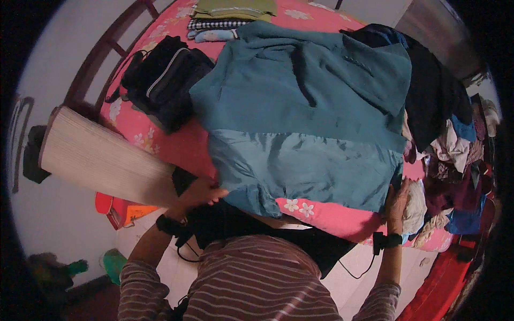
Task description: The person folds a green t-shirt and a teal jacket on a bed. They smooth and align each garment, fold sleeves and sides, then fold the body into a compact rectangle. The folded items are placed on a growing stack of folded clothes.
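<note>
A large teal garment (297,104) lies spread over the bed, its lower part showing a shinier, wrinkled fabric. At its lower left corner is my left hand (200,195), with the fingertips at the cloth; whether they pinch it is unclear. My right hand (396,200) rests along the garment's lower right edge, its grip on the cloth hard to tell. Both wrists wear black bands with cables. Black cloth hangs below the garment, between my body and the bed.
The bed has a pink floral sheet (329,218). Dark folded clothes (164,84) lie left, a folded stack (233,16) at the back, a black garment (433,88) and heaped clothes (453,148) right. A rolled mat (104,156) leans at the left.
</note>
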`<state>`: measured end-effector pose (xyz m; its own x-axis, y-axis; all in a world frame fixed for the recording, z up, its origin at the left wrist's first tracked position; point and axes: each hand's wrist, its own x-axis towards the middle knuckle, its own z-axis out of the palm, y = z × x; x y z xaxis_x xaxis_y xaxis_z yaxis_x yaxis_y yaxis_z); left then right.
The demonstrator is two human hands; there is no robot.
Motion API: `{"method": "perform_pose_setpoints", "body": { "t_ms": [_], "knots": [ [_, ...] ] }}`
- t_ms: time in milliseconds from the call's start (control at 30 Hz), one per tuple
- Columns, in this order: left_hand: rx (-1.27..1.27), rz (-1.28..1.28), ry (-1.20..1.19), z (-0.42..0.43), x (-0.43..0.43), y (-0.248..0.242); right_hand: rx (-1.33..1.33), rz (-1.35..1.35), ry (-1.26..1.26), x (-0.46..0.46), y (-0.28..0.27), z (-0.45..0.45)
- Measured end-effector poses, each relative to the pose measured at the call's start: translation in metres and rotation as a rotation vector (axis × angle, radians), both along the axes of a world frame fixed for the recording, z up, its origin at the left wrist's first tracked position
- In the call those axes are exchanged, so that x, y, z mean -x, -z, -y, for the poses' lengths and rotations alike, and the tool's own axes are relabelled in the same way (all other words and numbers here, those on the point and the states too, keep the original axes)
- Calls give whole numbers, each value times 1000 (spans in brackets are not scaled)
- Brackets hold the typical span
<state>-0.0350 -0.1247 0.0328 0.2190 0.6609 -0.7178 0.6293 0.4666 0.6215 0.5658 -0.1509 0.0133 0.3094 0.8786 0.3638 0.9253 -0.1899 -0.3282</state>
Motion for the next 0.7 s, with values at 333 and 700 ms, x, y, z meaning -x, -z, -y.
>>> {"method": "perform_pose_setpoints", "body": {
  "t_ms": [333, 700],
  "knots": [
    [105, 578, -123, 4, -43, -42, 706, -553, -1230, 193, -59, 23],
    [-66, 798, -611, 0, -71, -91, 903, -719, -1133, 299, 10, 21]
  ]
}}
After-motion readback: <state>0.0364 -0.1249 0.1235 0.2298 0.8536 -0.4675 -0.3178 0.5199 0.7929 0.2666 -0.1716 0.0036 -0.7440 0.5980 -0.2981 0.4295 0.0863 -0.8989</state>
